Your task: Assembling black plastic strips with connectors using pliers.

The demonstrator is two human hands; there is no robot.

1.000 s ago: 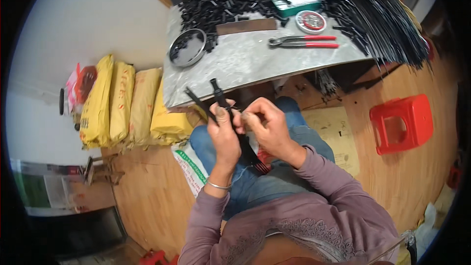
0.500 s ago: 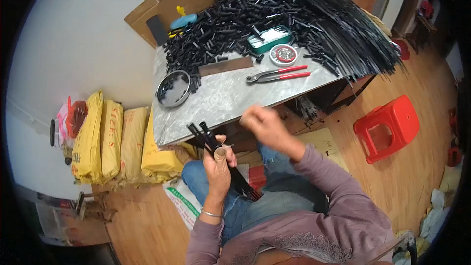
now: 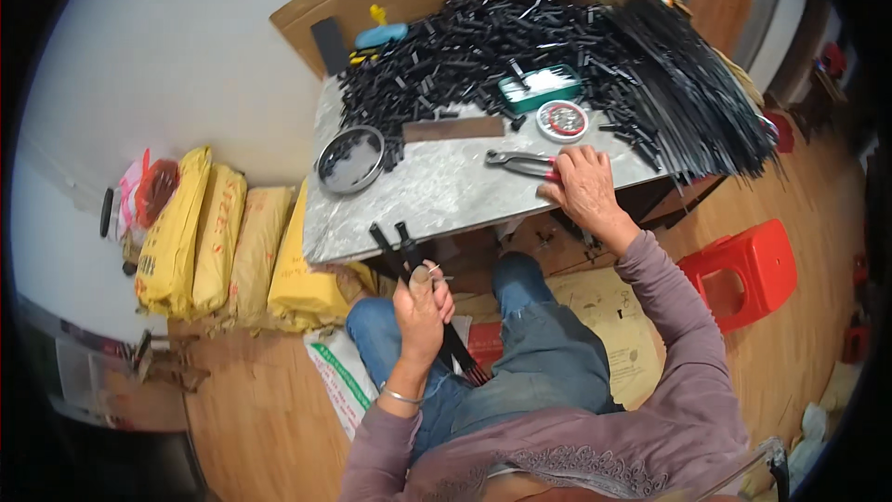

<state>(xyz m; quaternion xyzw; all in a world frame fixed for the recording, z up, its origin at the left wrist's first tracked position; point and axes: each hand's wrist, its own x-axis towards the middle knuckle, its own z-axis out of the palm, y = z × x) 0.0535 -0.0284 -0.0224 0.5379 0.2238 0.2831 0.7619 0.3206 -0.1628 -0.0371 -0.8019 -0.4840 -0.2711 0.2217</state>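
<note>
The grey bench carries a heap of black pieces along its far side. Just off its near edge, toward the left corner, the left hand holds black rods, fingers wrapped round them. Bare top lies inside that edge, between the bowl at left and the pliers at right. The right hand curls its fingers over the pliers; how firmly, one cannot tell. The step looks like picking these up, calling for a firm grip and a lift away from the dish just beyond.
</note>
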